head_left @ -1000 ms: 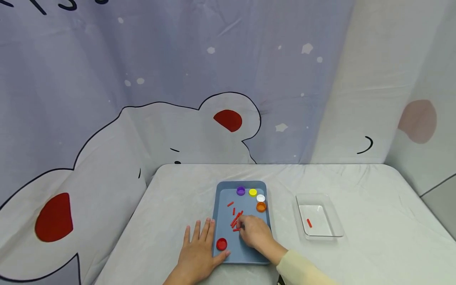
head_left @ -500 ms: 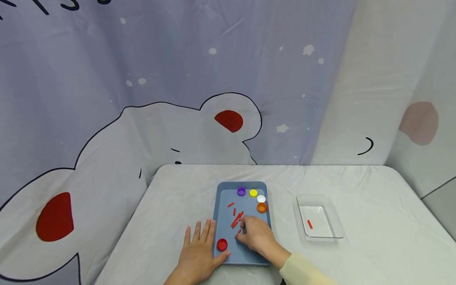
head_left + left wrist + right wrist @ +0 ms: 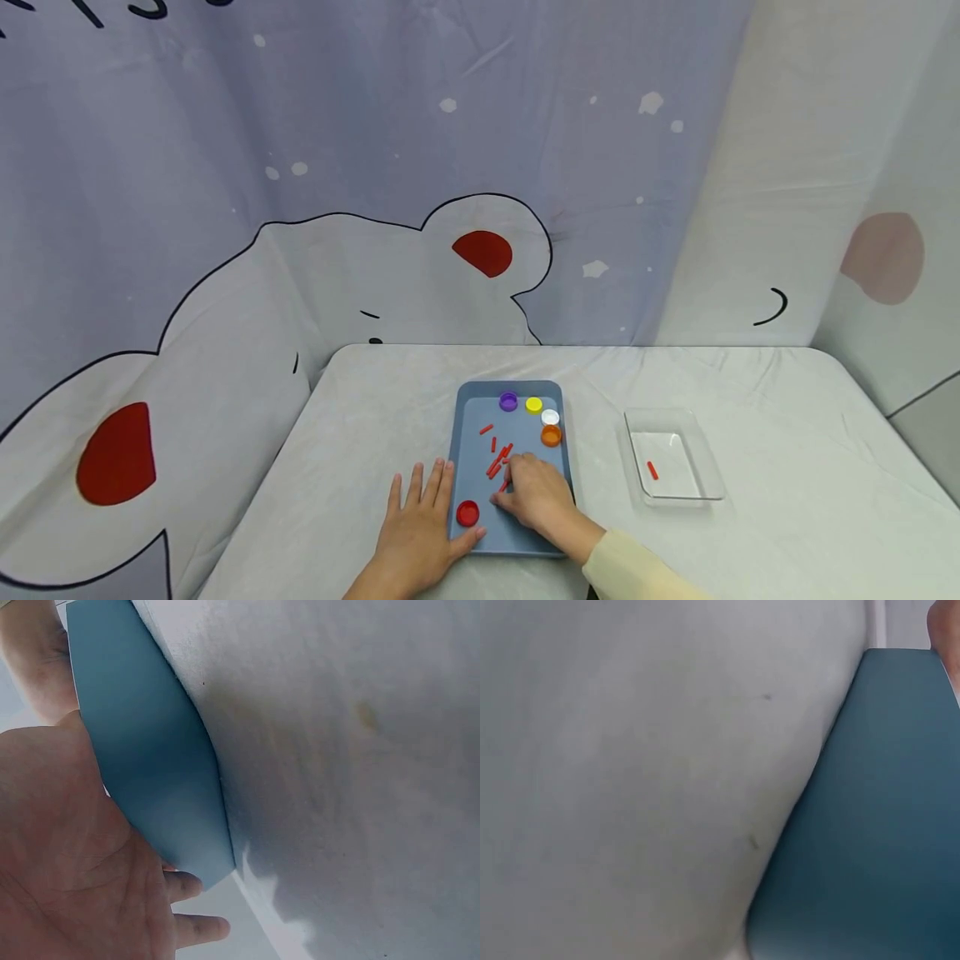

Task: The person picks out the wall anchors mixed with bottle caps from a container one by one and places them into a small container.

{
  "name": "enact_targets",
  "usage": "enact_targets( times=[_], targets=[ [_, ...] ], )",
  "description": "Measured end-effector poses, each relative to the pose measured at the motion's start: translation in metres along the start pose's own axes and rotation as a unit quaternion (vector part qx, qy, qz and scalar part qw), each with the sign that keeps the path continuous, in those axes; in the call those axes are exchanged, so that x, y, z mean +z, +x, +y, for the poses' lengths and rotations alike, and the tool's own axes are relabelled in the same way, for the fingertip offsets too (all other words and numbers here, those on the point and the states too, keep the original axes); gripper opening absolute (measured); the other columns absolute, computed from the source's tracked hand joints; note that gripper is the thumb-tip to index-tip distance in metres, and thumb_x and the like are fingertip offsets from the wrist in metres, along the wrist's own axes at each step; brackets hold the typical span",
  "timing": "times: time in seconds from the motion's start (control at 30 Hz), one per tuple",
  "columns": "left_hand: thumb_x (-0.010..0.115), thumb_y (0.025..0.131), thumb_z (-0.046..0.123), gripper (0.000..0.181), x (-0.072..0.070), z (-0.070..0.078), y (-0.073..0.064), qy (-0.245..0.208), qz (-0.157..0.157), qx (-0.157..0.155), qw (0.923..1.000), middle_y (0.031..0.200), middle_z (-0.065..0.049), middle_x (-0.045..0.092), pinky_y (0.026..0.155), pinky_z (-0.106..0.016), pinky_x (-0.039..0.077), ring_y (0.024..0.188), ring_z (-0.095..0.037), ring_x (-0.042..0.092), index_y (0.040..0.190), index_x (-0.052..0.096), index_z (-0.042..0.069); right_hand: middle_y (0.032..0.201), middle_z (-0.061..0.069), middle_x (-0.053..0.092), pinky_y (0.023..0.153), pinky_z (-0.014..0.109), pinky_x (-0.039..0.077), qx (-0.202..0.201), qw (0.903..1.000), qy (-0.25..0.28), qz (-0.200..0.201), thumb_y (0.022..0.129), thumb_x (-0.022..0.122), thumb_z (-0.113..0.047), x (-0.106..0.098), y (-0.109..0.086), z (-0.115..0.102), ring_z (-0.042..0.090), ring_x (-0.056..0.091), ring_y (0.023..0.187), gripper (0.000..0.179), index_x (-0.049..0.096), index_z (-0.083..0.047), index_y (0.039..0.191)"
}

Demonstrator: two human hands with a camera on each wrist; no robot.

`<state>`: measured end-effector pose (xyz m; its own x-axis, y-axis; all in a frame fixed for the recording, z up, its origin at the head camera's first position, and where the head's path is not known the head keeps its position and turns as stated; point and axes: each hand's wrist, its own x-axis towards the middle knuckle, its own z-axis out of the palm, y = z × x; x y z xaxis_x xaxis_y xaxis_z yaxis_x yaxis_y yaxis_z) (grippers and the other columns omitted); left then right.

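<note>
On a blue-grey tray (image 3: 517, 537) lie several small red sticks (image 3: 497, 462). My right hand (image 3: 536, 496) is over the tray's right half, thumb and forefinger bent round one red stick (image 3: 504, 485), which they seem to pinch; the fingertips partly hide it. Fingers spread, my left hand (image 3: 416, 533) lies flat at the tray's left edge, its thumb reaching over the rim by a red cap (image 3: 467, 513). In the left wrist view the palm (image 3: 67, 847) shows beside the tray's outer wall (image 3: 150, 742). The right wrist view shows mainly the tray's wall (image 3: 862, 825), not the fingertips.
A purple cap (image 3: 508, 402), a yellow cap (image 3: 533, 405), a white cap (image 3: 550, 417) and an orange cap (image 3: 551, 436) sit at the tray's far end. Right of the tray stands a clear box (image 3: 675, 450) with one red stick (image 3: 652, 471) inside.
My right thumb has shifted towards the near side of the tray, and a red stick now stands between thumb and forefinger. The left hand has stayed in place.
</note>
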<state>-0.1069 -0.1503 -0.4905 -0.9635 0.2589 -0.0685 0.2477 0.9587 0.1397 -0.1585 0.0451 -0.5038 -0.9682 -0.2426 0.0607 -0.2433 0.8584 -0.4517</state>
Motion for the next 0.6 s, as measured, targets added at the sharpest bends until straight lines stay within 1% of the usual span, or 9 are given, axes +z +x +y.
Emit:
enact_targets(
  times=[0.1, 0.17, 0.27, 0.33, 0.47, 0.6],
  targets=[
    [0.052, 0.089, 0.075, 0.102, 0.000, 0.000, 0.000, -0.001, -0.004, 0.000, 1.0000, 0.162, -0.016, 0.033, 0.118, -0.067, 0.009, 0.150, -0.045, 0.024, 0.157, 0.033, 0.003, 0.072, -0.002, 0.050, 0.058, 0.034, 0.044, 0.003, 1.0000, 0.002, -0.004, 0.077, 0.087, -0.034, -0.001, 0.001, 0.000, 0.018, 0.050, 0.063, 0.034, 0.058, -0.015, 0.075],
    [0.052, 0.089, 0.075, 0.102, 0.000, -0.001, 0.001, -0.002, -0.005, 0.000, 1.0000, 0.163, -0.016, 0.033, 0.118, -0.067, 0.009, 0.150, -0.045, 0.024, 0.157, 0.032, 0.003, 0.071, -0.002, 0.051, 0.057, 0.032, 0.043, 0.006, 0.9998, 0.007, -0.015, 0.076, 0.086, -0.033, -0.002, 0.003, 0.001, 0.017, 0.049, 0.061, 0.032, 0.058, -0.015, 0.074],
    [0.051, 0.089, 0.076, 0.102, 0.001, -0.001, 0.002, -0.003, -0.007, -0.003, 1.0000, 0.163, -0.015, 0.033, 0.118, -0.067, 0.009, 0.150, -0.045, 0.023, 0.158, 0.032, 0.003, 0.069, -0.004, 0.052, 0.054, 0.029, 0.042, 0.013, 0.9991, 0.028, -0.030, 0.076, 0.084, -0.029, -0.006, 0.005, 0.002, 0.015, 0.048, 0.059, 0.028, 0.059, -0.016, 0.074],
    [0.051, 0.089, 0.076, 0.102, 0.001, -0.001, 0.002, -0.003, -0.007, -0.004, 1.0000, 0.163, -0.015, 0.033, 0.118, -0.067, 0.008, 0.150, -0.045, 0.023, 0.158, 0.032, 0.003, 0.067, -0.005, 0.053, 0.053, 0.027, 0.041, 0.011, 0.9983, 0.047, -0.032, 0.076, 0.084, -0.027, -0.009, 0.004, 0.003, 0.012, 0.048, 0.057, 0.026, 0.061, -0.015, 0.076],
    [0.052, 0.089, 0.075, 0.101, 0.001, -0.001, 0.001, -0.004, -0.007, -0.004, 1.0000, 0.163, -0.016, 0.033, 0.118, -0.067, 0.009, 0.150, -0.046, 0.024, 0.157, 0.032, 0.003, 0.062, -0.008, 0.051, 0.052, 0.024, 0.039, -0.001, 0.9970, 0.076, -0.015, 0.076, 0.084, -0.024, -0.013, 0.000, 0.006, 0.007, 0.046, 0.055, 0.023, 0.063, -0.015, 0.077],
    [0.052, 0.089, 0.075, 0.101, 0.002, -0.001, 0.001, -0.004, -0.006, -0.005, 1.0000, 0.162, -0.015, 0.033, 0.118, -0.067, 0.009, 0.150, -0.046, 0.024, 0.157, 0.033, 0.003, 0.062, -0.011, 0.050, 0.053, 0.023, 0.038, -0.018, 0.9972, 0.072, 0.012, 0.077, 0.085, -0.025, -0.017, -0.005, 0.010, 0.005, 0.044, 0.056, 0.023, 0.065, -0.015, 0.078]
  ],
)
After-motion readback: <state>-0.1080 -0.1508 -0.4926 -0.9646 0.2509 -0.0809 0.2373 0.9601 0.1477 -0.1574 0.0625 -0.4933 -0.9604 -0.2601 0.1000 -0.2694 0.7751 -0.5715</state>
